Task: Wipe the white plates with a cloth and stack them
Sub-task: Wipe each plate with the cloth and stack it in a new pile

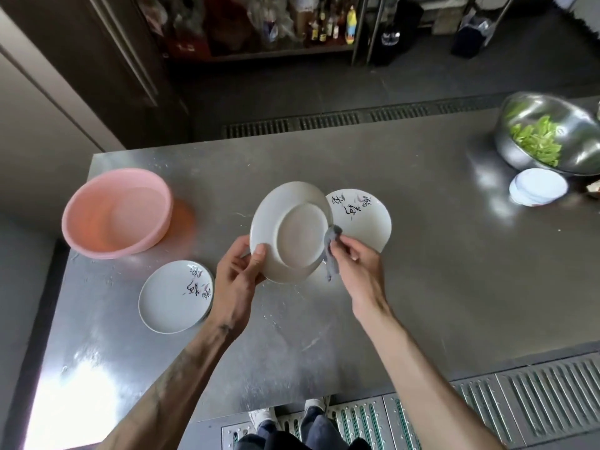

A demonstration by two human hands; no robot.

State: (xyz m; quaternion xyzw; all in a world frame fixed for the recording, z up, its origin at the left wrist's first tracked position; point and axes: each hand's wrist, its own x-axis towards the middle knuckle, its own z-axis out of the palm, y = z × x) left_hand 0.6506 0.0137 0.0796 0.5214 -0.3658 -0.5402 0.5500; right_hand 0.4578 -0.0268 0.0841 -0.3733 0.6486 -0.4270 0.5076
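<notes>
A white plate [292, 232] is held up above the steel table [438, 271], tilted with its plain underside and foot ring toward the camera, so its upper face is hidden. The left hand [238, 277] grips its lower left rim, thumb lying on the underside and the fingers curled out of sight behind it. The right hand [358, 261] pinches a small grey cloth [331, 254] between thumb and fingertips against the plate's right edge; a tail of the cloth hangs below the rim. Just behind, a second plate [360, 219] with black brush lettering lies face up on the table, its left part covered by the held plate and its lower edge by the right hand. Near the left forearm sits a low pile of plates [168, 300] with similar lettering; a second rim shows at its right side, but the count is hard to make out. Farther left stands a pink basin [117, 212], its inside showing nothing distinct. At the far right a metal bowl [552, 134] holding green leaves [539, 141] is cut off by the frame edge, with a small stack of white dishes [539, 186] just in front of it, blurred. Floor grating [535, 394] runs along the table's near side.
</notes>
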